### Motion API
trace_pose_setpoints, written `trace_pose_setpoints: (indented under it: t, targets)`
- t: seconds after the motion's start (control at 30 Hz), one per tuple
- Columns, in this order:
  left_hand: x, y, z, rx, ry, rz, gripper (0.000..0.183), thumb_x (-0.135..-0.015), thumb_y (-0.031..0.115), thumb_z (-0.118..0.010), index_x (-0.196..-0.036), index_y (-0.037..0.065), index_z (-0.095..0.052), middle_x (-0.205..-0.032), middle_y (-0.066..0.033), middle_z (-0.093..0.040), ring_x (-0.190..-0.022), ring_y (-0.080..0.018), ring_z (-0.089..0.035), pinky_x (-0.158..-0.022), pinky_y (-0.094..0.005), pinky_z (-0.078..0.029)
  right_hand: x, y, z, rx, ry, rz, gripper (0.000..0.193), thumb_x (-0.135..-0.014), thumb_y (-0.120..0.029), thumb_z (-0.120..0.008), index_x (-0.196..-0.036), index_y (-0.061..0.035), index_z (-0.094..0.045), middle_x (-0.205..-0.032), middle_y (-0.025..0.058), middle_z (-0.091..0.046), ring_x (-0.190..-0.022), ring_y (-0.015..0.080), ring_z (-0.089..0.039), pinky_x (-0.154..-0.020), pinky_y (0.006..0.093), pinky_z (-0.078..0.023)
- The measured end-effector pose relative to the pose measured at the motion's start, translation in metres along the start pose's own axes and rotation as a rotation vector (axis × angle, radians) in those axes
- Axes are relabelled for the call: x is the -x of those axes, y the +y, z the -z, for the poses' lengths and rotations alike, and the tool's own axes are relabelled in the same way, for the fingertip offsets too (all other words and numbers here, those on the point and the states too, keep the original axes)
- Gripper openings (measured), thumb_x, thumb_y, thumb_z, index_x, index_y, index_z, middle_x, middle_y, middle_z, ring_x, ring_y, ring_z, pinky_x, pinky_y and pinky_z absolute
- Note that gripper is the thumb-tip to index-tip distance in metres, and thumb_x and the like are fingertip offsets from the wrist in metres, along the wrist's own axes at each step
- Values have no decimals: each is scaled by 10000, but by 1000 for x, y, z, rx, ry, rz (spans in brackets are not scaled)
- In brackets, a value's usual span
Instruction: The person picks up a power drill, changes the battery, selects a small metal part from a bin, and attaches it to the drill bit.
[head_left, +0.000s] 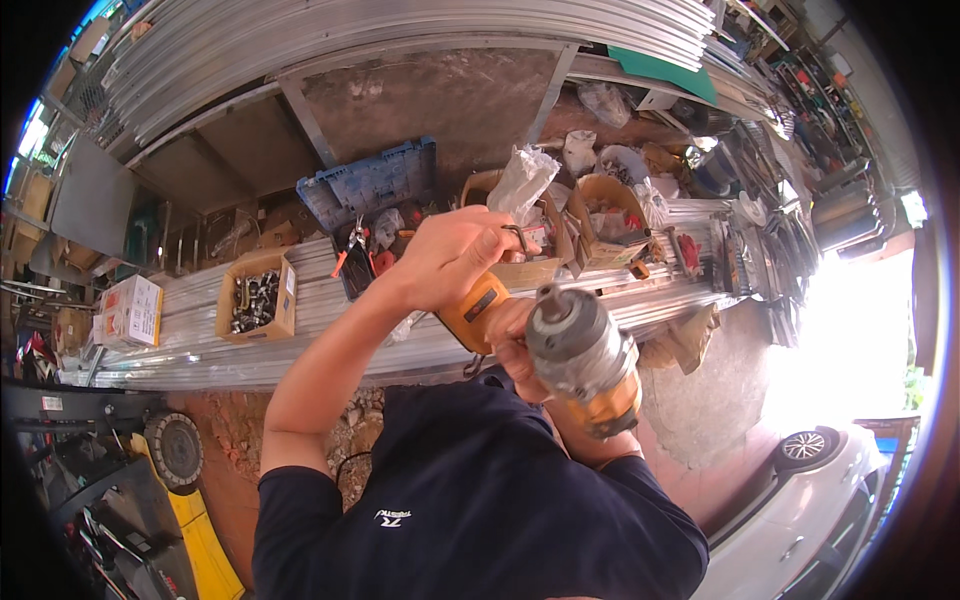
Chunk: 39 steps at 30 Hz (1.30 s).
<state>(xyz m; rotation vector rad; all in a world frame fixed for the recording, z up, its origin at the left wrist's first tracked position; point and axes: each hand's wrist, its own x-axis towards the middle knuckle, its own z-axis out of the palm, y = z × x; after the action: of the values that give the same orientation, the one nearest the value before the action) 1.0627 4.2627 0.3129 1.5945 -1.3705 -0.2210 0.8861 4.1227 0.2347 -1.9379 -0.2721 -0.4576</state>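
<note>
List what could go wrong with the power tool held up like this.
The left hand works a small metal key at the yellow power tool while the right hand grips its body; an accidental start could catch fingers. Its cord hangs near the body and might snag.

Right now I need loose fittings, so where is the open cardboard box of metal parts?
In the head view it sits left of centre: the cardboard box rests on the long aluminium profiles, right of the white carton, below-left of the blue crate.
</note>
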Motion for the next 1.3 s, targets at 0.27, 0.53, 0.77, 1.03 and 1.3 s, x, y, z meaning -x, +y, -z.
trace_pose_setpoints:
  t: [0.27, 0.53, 0.77, 1.03, 1.3]
  targets:
    - [-10, 49, -11, 450, 275, -127, 567, -854, 525, -751, -1062, -3, -749, -1003, -80, -690, -758, -83, -507, -595, -254, -321, 9, -9, 30, 343, -85, 32, 389, -954, -116, -672, -1303, -51, -515, -956, 31, -596, -817, 141, -565, -749, 285, -463]
    - [12, 53, -12, 670, 103, -8, 420, -785, 282, -880, -1059, -17, -772, -1003, -93, -683, -775, -110, -566, -658, -243, -422, -1, 0, 30, 49, -187, -57, 305, -911, -101, -655, -1193, -66, -546, -980, 19, -615, -913, 130, -591, -805, 287, -471]
    - [8, 51, -9, 607, 161, -75, 246, -790, 86, -844, -998, -25, -774, -935, -103, -712, -821, -149, -656, -700, -267, -502, 53, 19, 29, -129, 23, -481, 234, -873, -87, -640, -1097, -79, -573, -1001, 9, -632, -998, 120, -613, -854, 289, -478]
    - [13, 54, -1, 695, 112, -46, 242, -781, 57, -845, -998, -27, -778, -933, -102, -709, -807, -163, -652, -702, -298, -503, 47, 44, 3, 70, 429, 86, 249, -873, -94, -621, -1117, -72, -573, -1049, -1, -649, -1047, 152, -585, -982, 328, -424]
    - [18, 13, -3, 548, 198, -39, 485, -936, 414, -719, -1098, -41, -749, -986, -108, -681, -861, -170, -633, -732, -298, -492, 35, 18, 31, 21, -83, -46, 284, -906, -13, -655, -1155, -87, -541, -928, 50, -608, -825, 172, -605, -769, 302, -494]
